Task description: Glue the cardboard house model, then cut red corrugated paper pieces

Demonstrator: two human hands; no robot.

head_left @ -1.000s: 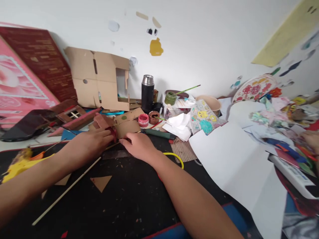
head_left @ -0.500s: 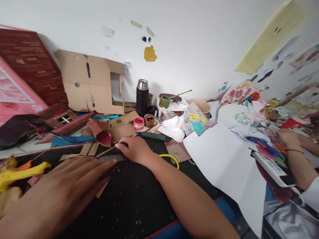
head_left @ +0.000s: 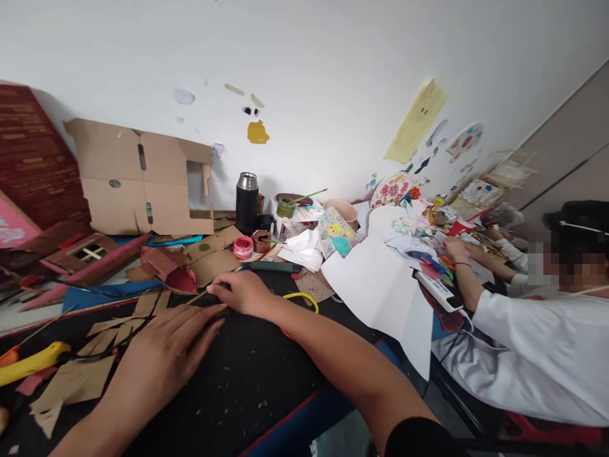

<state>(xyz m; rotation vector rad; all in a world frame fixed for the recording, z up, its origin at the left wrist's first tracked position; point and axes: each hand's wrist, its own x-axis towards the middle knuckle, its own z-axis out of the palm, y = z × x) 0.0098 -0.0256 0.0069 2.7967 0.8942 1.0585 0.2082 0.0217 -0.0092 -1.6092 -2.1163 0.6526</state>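
Stretched out flat, my left hand rests low over the black mat, fingers lying side by side. Whatever is under its palm is hidden. My right hand is closed, its thumb and fingertips pinching at a thin wooden stick whose two ends show on either side of the hand. The left fingertips lie just below the right hand. Left of my left hand are cut cardboard pieces and a yellow-handled tool. A yellow loop pokes out beyond my right forearm.
Behind my hands stand a red paint jar, a brown paint jar, a black thermos and a cardboard house wall. White paper covers the right side. A person in a white shirt works there.
My view has swung right and the co-worker has come into sight. My left hand has settled forward, nearer the right hand, uncovering cardboard pieces. The right hand keeps its pinch at the stick.
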